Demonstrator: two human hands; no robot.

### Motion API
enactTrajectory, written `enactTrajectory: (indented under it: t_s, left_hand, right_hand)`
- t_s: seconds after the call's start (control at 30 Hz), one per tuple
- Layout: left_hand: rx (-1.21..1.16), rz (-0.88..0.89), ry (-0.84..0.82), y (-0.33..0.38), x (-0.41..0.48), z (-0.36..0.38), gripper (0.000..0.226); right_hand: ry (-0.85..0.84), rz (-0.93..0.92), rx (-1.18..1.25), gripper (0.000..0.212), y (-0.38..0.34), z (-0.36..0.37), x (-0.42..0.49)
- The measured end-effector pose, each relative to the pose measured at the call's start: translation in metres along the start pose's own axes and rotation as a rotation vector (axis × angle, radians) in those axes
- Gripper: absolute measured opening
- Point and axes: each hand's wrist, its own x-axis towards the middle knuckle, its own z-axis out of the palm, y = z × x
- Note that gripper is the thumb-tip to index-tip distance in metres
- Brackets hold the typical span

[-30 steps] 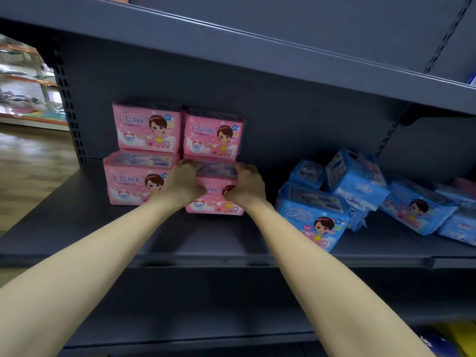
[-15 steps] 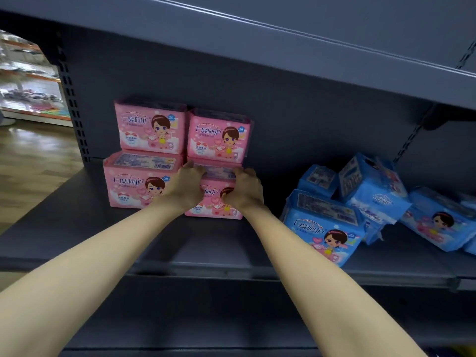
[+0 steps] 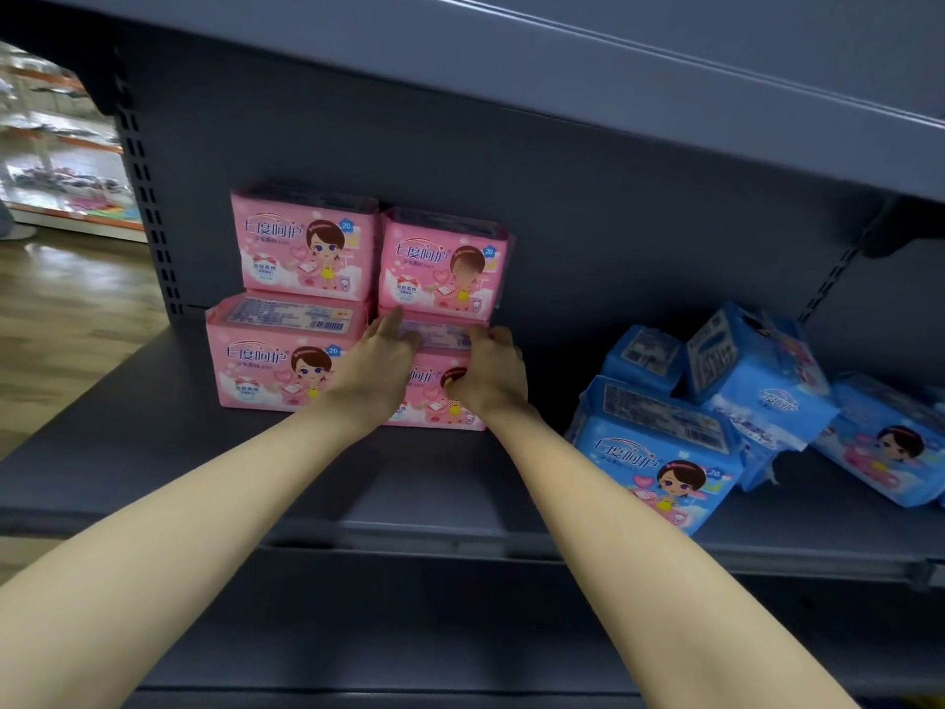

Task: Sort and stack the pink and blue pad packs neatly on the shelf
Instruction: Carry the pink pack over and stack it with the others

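The dark grey metal shelf (image 3: 434,483) carries four pink packs (image 3: 307,248) in two stacks at its left, against the back panel (image 3: 613,222) and under an upper shelf (image 3: 613,69). Both hands are on the lower right pink pack (image 3: 432,396). The left hand (image 3: 381,365) lays nearly straight fingers on its top, and the right hand (image 3: 491,373) curls around its right edge. The blue packs (image 3: 659,452) lie in a loose heap at the right. Beyond the perforated upright (image 3: 148,207) is a wooden floor (image 3: 66,309).
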Motion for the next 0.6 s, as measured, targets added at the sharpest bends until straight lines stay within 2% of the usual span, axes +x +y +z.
enactTrajectory:
  t_s: [0.27, 0.6]
  left_hand:
    - [-0.014, 0.011, 0.007, -0.0047, 0.0045, 0.0039, 0.048]
    - [0.003, -0.008, -0.039, -0.0041, 0.0039, -0.0013, 0.046]
  right_hand:
    - [0.001, -0.001, -0.032, 0.059, -0.0015, 0.0021, -0.0002]
    - [-0.033, 0.021, -0.008, 0.063, -0.0069, -0.002, -0.0092]
